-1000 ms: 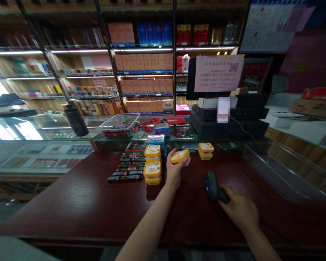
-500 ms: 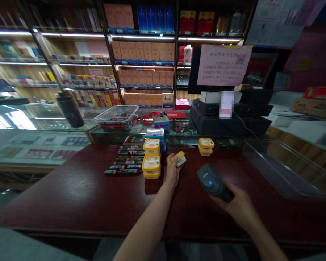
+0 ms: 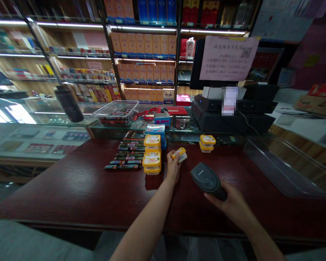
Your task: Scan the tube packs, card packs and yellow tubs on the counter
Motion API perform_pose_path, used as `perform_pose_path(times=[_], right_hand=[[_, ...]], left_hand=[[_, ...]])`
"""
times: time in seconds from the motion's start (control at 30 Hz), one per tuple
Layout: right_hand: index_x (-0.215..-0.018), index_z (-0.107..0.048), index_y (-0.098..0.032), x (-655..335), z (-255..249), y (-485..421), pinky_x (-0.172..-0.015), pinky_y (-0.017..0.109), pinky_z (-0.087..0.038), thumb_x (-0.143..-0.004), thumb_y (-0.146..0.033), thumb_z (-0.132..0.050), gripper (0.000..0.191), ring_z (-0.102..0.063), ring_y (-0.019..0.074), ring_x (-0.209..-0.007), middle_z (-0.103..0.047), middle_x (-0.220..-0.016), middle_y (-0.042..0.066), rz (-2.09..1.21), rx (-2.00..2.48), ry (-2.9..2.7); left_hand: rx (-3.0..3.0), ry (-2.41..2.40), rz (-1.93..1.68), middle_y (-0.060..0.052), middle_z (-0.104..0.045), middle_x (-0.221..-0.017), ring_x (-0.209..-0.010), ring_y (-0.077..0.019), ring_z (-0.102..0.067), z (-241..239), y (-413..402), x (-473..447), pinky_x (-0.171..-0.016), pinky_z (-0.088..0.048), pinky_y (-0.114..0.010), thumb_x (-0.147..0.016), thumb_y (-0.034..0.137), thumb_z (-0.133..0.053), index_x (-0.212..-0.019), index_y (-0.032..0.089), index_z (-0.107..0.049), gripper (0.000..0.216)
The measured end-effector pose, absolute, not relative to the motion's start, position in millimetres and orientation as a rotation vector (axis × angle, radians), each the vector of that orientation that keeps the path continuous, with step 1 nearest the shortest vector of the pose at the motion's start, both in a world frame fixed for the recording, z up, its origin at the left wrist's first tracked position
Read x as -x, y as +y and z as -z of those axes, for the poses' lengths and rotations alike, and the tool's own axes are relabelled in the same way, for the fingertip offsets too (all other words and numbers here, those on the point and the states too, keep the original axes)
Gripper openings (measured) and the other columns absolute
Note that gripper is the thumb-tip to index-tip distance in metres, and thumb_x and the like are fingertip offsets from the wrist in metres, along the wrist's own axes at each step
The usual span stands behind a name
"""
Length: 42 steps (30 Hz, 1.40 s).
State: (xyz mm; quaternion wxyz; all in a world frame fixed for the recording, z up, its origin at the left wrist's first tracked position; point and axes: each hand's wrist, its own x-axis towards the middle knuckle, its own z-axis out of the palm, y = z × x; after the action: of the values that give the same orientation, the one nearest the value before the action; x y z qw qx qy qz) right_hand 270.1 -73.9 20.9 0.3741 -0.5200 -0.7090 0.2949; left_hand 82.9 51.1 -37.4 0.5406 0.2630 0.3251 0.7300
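Observation:
My left hand (image 3: 174,167) is closed around a small yellow-lidded tub (image 3: 180,154), tilted so its barcode side shows. In my right hand (image 3: 230,202) is a dark grey barcode scanner (image 3: 206,179), its head pointing left toward that tub. Left of my left hand stand yellow-lidded tubs (image 3: 152,158) in stacks. Two more stacked tubs (image 3: 207,143) sit farther back on the right. Beside the left stacks, a row of slim dark packets (image 3: 128,156) lies on the dark red-brown table (image 3: 97,197).
A clear plastic bin (image 3: 277,170) stands at the right. Behind the table, a glass counter holds a clear tray (image 3: 116,113), a blue box (image 3: 162,118) and a dark bottle (image 3: 69,104). A monitor bearing a paper notice (image 3: 229,58) rises at back right, before stocked shelves.
The scanner has moved slightly left, closer to the held tub, and its blue light no longer shows. My left hand still holds the tub. The view has tipped down a little.

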Motion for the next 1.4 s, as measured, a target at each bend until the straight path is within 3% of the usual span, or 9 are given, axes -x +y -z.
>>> perform_pose_path(times=[0.1,0.23,0.37,0.5,0.83,1.1,1.3,1.4], right_hand=[[-0.103,-0.065,-0.021,-275.2,-24.4,-71.7,-0.076,0.030,-0.051,-0.076,-0.036,-0.062,0.031,-0.067,0.0214,-0.089,-0.072,-0.099,0.004,-0.617,1.408,-1.909],[-0.108,-0.063,-0.027,-291.0,-14.3,-61.1,-0.062,0.032,-0.049,-0.077,-0.034,-0.061,0.032,-0.069,0.0247,-0.078,-0.073,-0.089,0.002,-0.142,1.679,-2.086],[-0.116,-0.058,-0.023,-309.0,14.6,-49.4,-0.067,0.031,-0.049,-0.081,-0.026,-0.056,0.035,-0.068,0.0221,-0.084,-0.071,-0.105,0.005,0.197,1.643,-2.214],[-0.118,-0.055,-0.021,-319.1,38.7,-44.3,-0.068,0.030,-0.049,-0.082,-0.024,-0.054,0.036,-0.067,0.0207,-0.085,-0.071,-0.099,0.005,0.349,1.576,-2.243],[-0.118,-0.056,-0.020,-318.7,41.1,-42.1,-0.076,0.030,-0.049,-0.082,-0.023,-0.054,0.036,-0.066,0.0201,-0.089,-0.070,-0.103,0.005,0.258,1.494,-2.182],[-0.115,-0.059,-0.020,-316.0,39.3,-39.7,-0.079,0.031,-0.050,-0.082,-0.022,-0.052,0.034,-0.066,0.0206,-0.087,-0.070,-0.102,0.007,0.164,1.516,-2.135],[-0.117,-0.059,-0.021,-316.8,39.1,-37.4,-0.079,0.029,-0.049,-0.079,-0.023,-0.053,0.038,-0.066,0.0202,-0.087,-0.070,-0.100,0.006,0.091,1.529,-2.137],[-0.117,-0.058,-0.021,-316.4,36.6,-38.3,-0.079,0.030,-0.049,-0.080,-0.023,-0.053,0.038,-0.066,0.0204,-0.087,-0.070,-0.100,0.006,0.047,1.563,-2.143]], left_hand=[[-0.642,0.797,-1.739,-0.004,-0.059,-0.106,-0.091,-0.0152,-0.063,37.4,50.4,-81.2,-0.083,-0.051,-0.032,-0.072,0.043,-0.072,-0.107,0.022,-0.048,0.047],[-0.680,0.844,-1.758,-0.006,-0.060,-0.106,-0.091,-0.0159,-0.063,37.3,50.4,-79.5,-0.083,-0.051,-0.031,-0.071,0.046,-0.072,-0.108,0.020,-0.051,0.050],[-0.772,0.938,-1.806,-0.010,-0.058,-0.116,-0.101,-0.0200,-0.062,37.9,50.9,-77.5,-0.089,-0.050,-0.034,-0.069,0.045,-0.074,-0.110,0.019,-0.053,0.053],[-0.881,1.017,-1.837,-0.012,-0.057,-0.121,-0.108,-0.0229,-0.060,37.2,48.9,-78.2,-0.093,-0.048,-0.036,-0.064,0.036,-0.079,-0.113,0.018,-0.054,0.057],[-1.019,0.925,-1.734,-0.011,-0.067,-0.105,-0.093,-0.0230,-0.066,-3.5,64.7,-119.5,-0.086,-0.052,-0.039,-0.055,0.030,-0.083,-0.107,0.015,-0.057,0.061],[-1.216,0.833,-1.728,-0.012,-0.064,-0.110,-0.102,-0.0244,-0.061,-29.0,138.6,-165.5,-0.092,-0.047,-0.040,-0.054,0.027,-0.084,-0.107,0.016,-0.060,0.059],[-1.391,0.827,-1.589,-0.008,-0.065,-0.103,-0.096,-0.0230,-0.062,-30.3,174.4,-182.0,-0.090,-0.048,-0.039,-0.053,0.021,-0.083,-0.105,0.018,-0.063,0.056],[-1.351,0.863,-1.574,-0.008,-0.065,-0.105,-0.097,-0.0230,-0.061,-19.2,181.9,-178.5,-0.090,-0.047,-0.039,-0.051,0.019,-0.083,-0.113,0.021,-0.059,0.067]])
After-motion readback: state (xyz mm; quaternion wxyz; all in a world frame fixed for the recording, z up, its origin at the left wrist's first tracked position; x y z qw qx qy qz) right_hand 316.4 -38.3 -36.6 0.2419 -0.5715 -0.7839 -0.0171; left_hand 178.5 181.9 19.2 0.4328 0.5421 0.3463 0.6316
